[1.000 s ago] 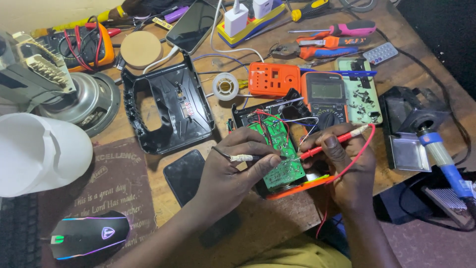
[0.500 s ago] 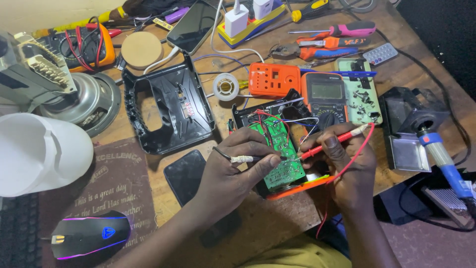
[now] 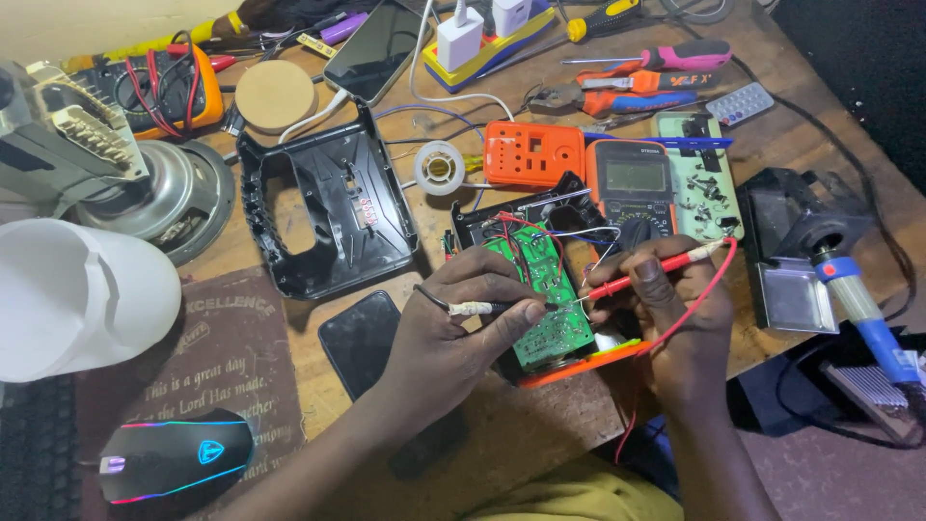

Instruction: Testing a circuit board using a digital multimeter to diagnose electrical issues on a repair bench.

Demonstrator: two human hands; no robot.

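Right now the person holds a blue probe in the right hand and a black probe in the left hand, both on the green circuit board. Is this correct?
Not quite. The head view shows the probe in the right hand is red, not blue. The rest holds: the left hand holds a black probe, and both reach to the green circuit board.

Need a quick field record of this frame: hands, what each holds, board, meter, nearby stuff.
left hand: holds thin black test probe, tip on the board
right hand: holds red test probe, tip at the board's right edge
board: green circuit board in an orange case
meter: orange-edged digital multimeter behind the board
nearby: black plastic housing shell, blue-handled soldering iron, lit computer mouse
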